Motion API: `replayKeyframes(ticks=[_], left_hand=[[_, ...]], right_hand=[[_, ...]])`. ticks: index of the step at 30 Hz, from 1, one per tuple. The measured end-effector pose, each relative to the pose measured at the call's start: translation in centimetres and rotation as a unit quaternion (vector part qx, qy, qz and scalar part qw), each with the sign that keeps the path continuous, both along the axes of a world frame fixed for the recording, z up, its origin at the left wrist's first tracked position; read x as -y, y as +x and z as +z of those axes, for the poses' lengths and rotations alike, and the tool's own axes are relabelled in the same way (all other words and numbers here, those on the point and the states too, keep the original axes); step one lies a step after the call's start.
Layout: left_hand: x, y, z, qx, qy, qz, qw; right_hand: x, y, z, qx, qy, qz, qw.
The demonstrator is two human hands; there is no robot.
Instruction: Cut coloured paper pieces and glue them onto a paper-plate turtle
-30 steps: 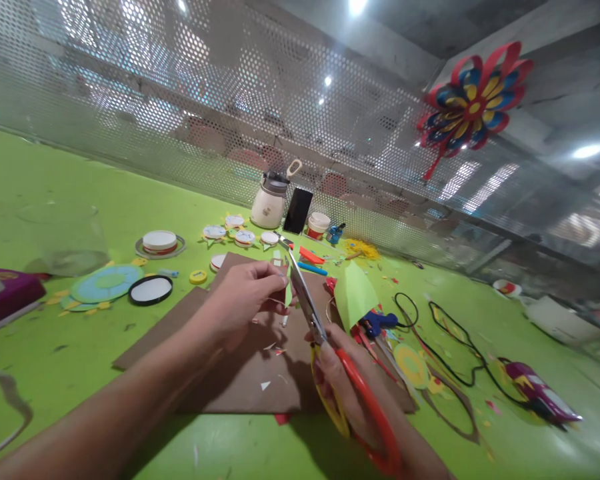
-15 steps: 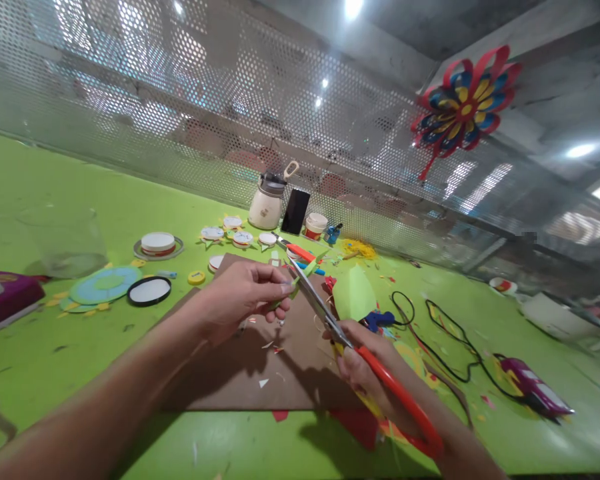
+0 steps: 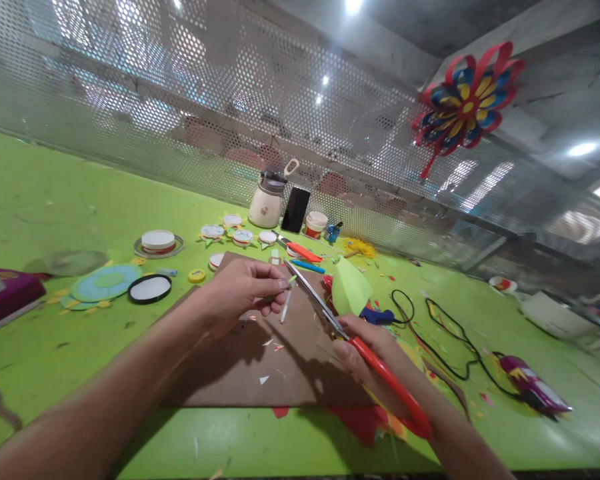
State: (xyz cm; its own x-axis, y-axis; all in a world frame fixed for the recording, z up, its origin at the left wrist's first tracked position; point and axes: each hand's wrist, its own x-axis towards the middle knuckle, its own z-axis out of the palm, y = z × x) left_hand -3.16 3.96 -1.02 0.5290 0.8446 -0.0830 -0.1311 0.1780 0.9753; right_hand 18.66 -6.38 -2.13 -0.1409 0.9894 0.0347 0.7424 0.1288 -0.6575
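Note:
My left hand (image 3: 253, 288) is closed in a pinch on a small piece of green paper (image 3: 293, 279), most of it hidden by the fingers. My right hand (image 3: 367, 347) grips scissors (image 3: 325, 310) with red-orange handles. Their blades look nearly together and point up and left, the tips close beside the green paper. Both hands are above a brown board (image 3: 220, 380) scattered with paper scraps. A thin white stick (image 3: 285, 307) shows between the hands. Just past my right hand stands a folded light-green paper (image 3: 351, 287).
A utility knife (image 3: 303, 251) and a blue pen (image 3: 307, 266) lie behind the board. A blue glue gun (image 3: 379, 315) with a black cord lies right. Round paper pieces (image 3: 243, 238), a jug (image 3: 267, 203) and a phone (image 3: 295, 210) stand further back. A clear container (image 3: 63, 240) is left.
The green strip that stuck out past the scissor blades no longer shows there. The blades have come closer together, and the white stick is now in view. The light-green paper looks shifted.

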Motion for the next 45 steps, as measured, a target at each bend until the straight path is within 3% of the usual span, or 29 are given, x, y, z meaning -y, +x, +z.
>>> replayKeyframes(ticks=[8,14,18,23,28,31,33,34,36,38,45], left_hand=[[-0.1,0.5,-0.6,0.042,-0.069,-0.007,0.997],[-0.2,0.7,-1.1,0.050,-0.073,-0.018,0.996],[-0.4,1.0,-1.5,0.043,-0.069,-0.005,0.997],[-0.4,1.4,-1.6,0.021,-0.061,0.024,0.998],[-0.2,1.5,-1.8,0.038,-0.071,-0.017,0.997],[0.0,1.6,-1.8,0.037,-0.085,-0.068,0.993],[0.1,1.7,-1.8,0.025,-0.080,-0.092,0.992],[0.2,1.7,-1.8,0.021,-0.080,-0.102,0.991],[0.2,1.6,-1.7,0.022,-0.076,-0.119,0.990],[0.2,1.5,-1.6,0.027,-0.071,-0.133,0.988],[0.2,1.4,-1.4,0.034,-0.083,-0.137,0.986]], right_hand=[[-3.1,-1.0,-1.5,0.069,0.105,-0.086,0.988],[-4.2,-0.8,-3.6,0.249,0.068,-0.152,0.954],[-4.3,-0.4,-4.4,0.291,0.049,-0.165,0.941],[-3.6,-0.3,-4.2,0.327,0.038,-0.154,0.932],[-2.4,-0.3,-2.2,0.339,0.052,-0.111,0.933],[-2.6,-0.7,-0.3,0.246,0.086,-0.067,0.963],[-3.3,-1.1,0.7,0.053,0.079,-0.009,0.995],[-3.7,-1.3,1.1,-0.046,0.063,0.019,0.997],[-4.4,-1.7,1.4,-0.190,0.025,0.056,0.980],[-4.9,-2.1,1.5,-0.268,0.000,0.069,0.961],[-5.2,-2.3,0.9,-0.357,-0.024,0.083,0.930]])
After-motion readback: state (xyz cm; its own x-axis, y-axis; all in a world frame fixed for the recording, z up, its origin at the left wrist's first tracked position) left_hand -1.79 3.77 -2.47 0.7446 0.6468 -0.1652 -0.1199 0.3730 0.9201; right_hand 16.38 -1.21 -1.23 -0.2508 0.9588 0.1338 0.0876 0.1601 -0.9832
